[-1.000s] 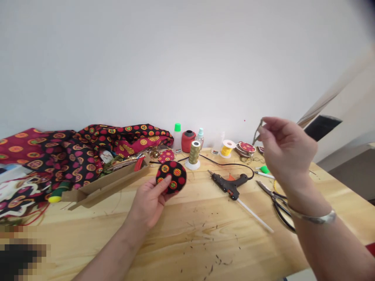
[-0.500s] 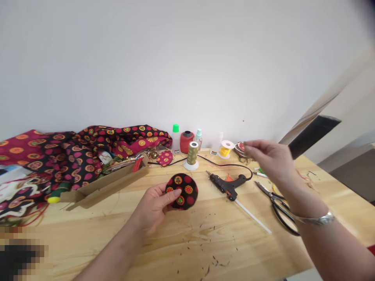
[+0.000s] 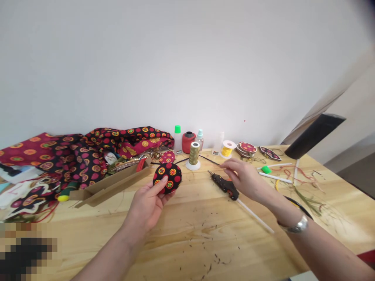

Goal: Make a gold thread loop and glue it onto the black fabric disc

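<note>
My left hand holds up a round disc covered in black cloth with red and yellow dots, pinched at its lower edge by thumb and fingers. My right hand lies low on the wooden table, fingers curled over the handle of a black glue gun. The gun's nozzle points left and a white glue stick pokes out of its back. A silver bracelet sits on my right wrist.
Behind stand a gold thread cone, a red spool, a green-capped bottle and a yellow spool. A cardboard box and patterned cloth fill the left. More covered discs lie at the back right.
My right hand came down from head height, where it pinched a thin loop, onto the glue gun. My left hand shifted the disc right, then back left.
</note>
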The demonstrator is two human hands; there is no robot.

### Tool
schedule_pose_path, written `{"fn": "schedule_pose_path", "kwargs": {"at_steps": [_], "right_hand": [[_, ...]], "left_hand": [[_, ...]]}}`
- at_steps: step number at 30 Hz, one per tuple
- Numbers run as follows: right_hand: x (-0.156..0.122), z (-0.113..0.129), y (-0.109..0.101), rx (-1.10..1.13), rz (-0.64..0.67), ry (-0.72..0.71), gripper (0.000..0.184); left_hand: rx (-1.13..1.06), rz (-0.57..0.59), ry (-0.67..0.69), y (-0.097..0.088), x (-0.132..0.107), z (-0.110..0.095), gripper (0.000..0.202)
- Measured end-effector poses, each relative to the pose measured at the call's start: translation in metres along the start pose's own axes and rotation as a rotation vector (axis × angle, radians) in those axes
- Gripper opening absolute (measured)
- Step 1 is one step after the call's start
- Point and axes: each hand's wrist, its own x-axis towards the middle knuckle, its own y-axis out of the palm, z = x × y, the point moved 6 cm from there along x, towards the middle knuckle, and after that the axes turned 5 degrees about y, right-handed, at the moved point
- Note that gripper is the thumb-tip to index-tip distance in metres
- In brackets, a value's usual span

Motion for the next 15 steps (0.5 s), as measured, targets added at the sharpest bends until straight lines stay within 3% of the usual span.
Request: {"fn": "schedule_pose_path", "kwargs": {"at_steps": [4, 6, 10, 15], "right_hand": [[-0.029, -0.023, 0.009, -0.161, 0.217, -0.094, 0.054], [-0.033, -0.029, 0.017, -0.199, 0.283, -0.103, 0.058], [-0.025, -0.03, 0.027, -0.221, 0.324, -0.109, 0.041], [-0.021, -0.024, 0.022, -0.191, 0.318, -0.147, 0.023]], "left_hand": [[-0.008, 0.007, -0.041, -0.003, 0.004, 0.017, 0.007], [0.024, 0.047, -0.068, -0.001, 0.003, 0.023, 0.006], [0.103, 0.136, -0.101, 0.001, 0.0, 0.028, 0.01], [0.12, 0.153, -0.09, -0.002, 0.002, 0.026, 0.009]]}}
